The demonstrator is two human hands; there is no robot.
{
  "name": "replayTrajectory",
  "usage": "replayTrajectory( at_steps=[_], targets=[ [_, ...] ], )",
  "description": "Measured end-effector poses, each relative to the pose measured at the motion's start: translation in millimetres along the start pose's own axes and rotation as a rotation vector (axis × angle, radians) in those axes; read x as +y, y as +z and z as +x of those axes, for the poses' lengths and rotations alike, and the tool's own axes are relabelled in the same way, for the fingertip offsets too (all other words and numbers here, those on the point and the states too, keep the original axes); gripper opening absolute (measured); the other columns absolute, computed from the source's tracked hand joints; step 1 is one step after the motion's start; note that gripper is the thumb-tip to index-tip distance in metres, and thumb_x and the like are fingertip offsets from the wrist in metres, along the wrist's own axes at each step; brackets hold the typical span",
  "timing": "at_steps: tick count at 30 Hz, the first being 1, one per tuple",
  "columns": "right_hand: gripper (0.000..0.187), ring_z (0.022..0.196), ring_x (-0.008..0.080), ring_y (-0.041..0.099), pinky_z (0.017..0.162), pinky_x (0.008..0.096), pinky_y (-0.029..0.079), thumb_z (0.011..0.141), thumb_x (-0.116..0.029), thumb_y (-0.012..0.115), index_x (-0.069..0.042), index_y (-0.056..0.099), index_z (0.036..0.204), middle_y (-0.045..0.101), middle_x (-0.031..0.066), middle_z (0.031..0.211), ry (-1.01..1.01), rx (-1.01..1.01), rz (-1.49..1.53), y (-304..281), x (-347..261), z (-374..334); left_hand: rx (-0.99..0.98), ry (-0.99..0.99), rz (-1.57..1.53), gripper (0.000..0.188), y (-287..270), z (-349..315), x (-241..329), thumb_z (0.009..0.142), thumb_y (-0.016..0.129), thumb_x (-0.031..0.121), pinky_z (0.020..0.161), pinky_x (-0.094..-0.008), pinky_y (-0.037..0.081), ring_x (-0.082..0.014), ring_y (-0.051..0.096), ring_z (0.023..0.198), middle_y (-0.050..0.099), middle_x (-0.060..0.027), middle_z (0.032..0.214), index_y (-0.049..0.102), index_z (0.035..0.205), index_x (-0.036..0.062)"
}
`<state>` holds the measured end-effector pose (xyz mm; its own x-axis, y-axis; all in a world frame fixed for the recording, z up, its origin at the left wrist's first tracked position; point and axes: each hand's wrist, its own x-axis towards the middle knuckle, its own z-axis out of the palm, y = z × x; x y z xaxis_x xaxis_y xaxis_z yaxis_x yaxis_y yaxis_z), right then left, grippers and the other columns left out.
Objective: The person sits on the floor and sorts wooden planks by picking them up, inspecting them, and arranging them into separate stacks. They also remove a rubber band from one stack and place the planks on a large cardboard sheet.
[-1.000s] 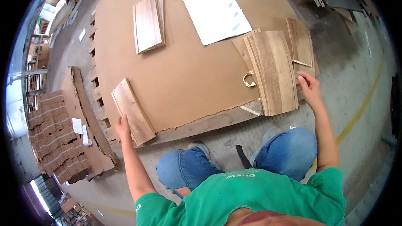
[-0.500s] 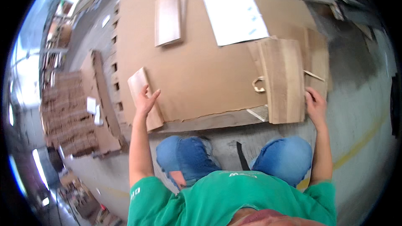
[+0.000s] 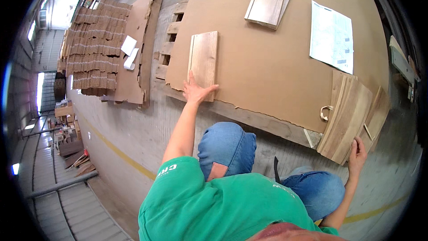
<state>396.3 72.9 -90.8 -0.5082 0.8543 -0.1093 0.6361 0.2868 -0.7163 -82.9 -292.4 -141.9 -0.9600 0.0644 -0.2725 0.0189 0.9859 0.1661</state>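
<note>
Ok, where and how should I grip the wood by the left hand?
I'd probably take the wood by both long edges at its near end, coming from the near side: it lies flat, longer than wide, that end close to the front edge of the cardboard.

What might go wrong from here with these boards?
The right-hand stack looks fanned and seems to jut past the front edge of the pallet; a knock from the right hand beside it could shift it.

The left hand is spread over the near end of the left-hand board, close to that edge, so it might slip off.
</note>
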Motion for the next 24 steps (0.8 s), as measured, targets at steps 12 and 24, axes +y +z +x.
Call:
replayTrajectory(
  at_steps=[12,24],
  targets=[
    [0.014,0.081,0.0224,0.060,0.072,0.0297,0.047,0.086,-0.008,0.056,0.002,0.060,0.095,0.063,0.0131,0.088,-0.471,-0.260,0.052,43,-162,71,-0.002,0.227,-0.687,0.111,-39,-43,33,0.051,0.081,0.047,0.104,-0.0451,0.027,-0.0368,0.033,0.125,0.035,-0.0233,0.134,0.024,0.139,0.0101],
    [0.043,0.091,0.0198,0.060,0.078,0.0315,0.050,0.088,-0.029,0.057,0.006,0.049,0.112,0.059,0.0144,0.104,0.337,-0.709,1.054,204,-192,90,-0.310,0.563,-0.056,0.117,-57,-114,191,0.047,0.075,0.064,0.103,-0.0493,0.025,-0.0390,0.030,0.123,0.035,-0.0251,0.125,0.024,0.140,0.0151]
  ],
)
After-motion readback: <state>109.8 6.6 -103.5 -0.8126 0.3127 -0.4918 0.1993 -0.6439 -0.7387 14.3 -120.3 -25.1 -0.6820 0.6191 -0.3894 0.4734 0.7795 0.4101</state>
